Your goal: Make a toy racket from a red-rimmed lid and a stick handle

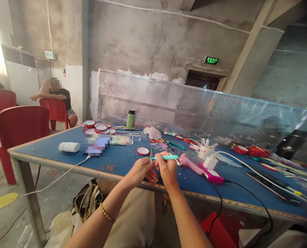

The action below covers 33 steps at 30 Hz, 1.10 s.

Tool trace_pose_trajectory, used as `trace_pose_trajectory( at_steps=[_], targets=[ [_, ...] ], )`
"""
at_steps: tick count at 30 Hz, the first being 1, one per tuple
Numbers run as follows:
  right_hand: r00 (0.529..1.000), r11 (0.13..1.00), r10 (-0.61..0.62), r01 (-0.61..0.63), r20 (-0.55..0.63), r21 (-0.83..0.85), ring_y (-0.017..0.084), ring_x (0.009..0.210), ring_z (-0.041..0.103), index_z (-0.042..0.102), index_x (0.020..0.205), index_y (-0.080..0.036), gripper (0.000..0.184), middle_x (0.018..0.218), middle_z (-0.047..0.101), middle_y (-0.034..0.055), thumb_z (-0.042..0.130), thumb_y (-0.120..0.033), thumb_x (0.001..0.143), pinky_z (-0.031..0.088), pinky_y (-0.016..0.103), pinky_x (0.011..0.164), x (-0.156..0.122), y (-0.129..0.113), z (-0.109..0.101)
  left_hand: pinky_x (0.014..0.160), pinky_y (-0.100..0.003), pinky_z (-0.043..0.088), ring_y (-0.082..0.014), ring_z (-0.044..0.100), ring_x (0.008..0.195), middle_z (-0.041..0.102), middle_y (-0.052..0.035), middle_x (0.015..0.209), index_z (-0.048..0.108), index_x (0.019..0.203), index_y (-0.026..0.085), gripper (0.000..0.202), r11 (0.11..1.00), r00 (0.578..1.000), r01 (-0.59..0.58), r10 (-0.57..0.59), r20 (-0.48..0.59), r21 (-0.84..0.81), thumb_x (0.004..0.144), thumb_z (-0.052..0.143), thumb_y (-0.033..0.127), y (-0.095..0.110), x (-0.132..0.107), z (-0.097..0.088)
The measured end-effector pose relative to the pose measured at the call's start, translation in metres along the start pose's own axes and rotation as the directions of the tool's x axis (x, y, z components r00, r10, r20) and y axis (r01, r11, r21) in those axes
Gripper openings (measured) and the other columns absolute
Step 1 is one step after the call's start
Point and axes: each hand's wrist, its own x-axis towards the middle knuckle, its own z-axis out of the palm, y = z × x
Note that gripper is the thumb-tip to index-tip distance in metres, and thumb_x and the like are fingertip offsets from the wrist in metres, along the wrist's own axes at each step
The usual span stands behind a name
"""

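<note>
My left hand point(142, 171) pinches a thin upright stick with red and green bands point(151, 155) over the near edge of the blue table point(65, 148). My right hand point(167, 168) is closed round a teal pen-like tool point(166, 157), held level, its left tip at the stick. Both hands touch each other. A small red-rimmed round disc point(143, 151) lies just beyond them. A pink handled tool point(194, 167) lies to the right of my right hand.
Stacked red-rimmed discs point(98, 128), a green bottle point(130, 119), a white bottle point(69, 147), scissors, a white cup of sticks point(205, 150) and cables lie on the table. A perforated metal screen point(169, 100) runs behind. Red chairs point(19, 127) and a seated person point(56, 94) are at left.
</note>
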Motion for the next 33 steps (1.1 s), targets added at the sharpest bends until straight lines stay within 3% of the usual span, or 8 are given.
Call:
trace_pose_trajectory(
  at_steps=[33],
  targets=[
    [0.999, 1.000, 0.025, -0.025, -0.027, 0.017, 0.011, 0.042, 0.050, 0.055, 0.065, -0.020, 0.023, 0.048, 0.053, -0.0046, 0.058, -0.035, 0.082, 0.040, 0.021, 0.042, -0.0007, 0.0022, 0.0003, 0.050, -0.026, 0.052, -0.0207, 0.069, 0.055, 0.066, -0.0063, 0.060, 0.047, 0.078, 0.017, 0.046, 1.000, 1.000, 0.004, -0.004, 0.000, -0.020, 0.077, 0.060, 0.061, 0.0020, -0.0007, 0.0004]
  ],
)
